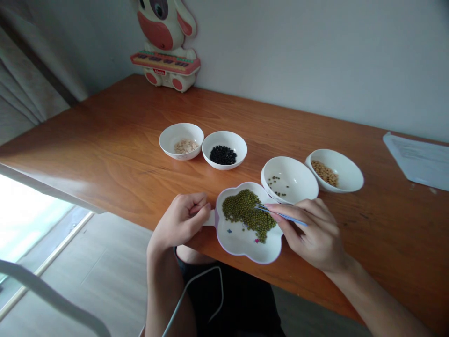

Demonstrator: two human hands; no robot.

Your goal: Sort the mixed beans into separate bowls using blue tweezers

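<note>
My left hand (185, 217) is closed on the short handle of a white flower-shaped dish (234, 244) with a lilac rim. Green mung beans (245, 210) are heaped across the upper part of that dish. Between the thumb and fingers of my right hand (314, 231) is a pair of blue tweezers (288, 217), their metal tips down at the beans. Whether a bean is pinched in the tips is too small to tell. Just behind the dish stands a white bowl (298, 180) with a few scattered mung beans inside.
A bowl of tan beans (345, 171) touches that bowl's right side. Farther left stand a bowl of black beans (228, 136) and a bowl of pale flat seeds (171, 135). A toy keyboard (164, 63) leans at the wall; a plastic sleeve (421, 159) lies far right.
</note>
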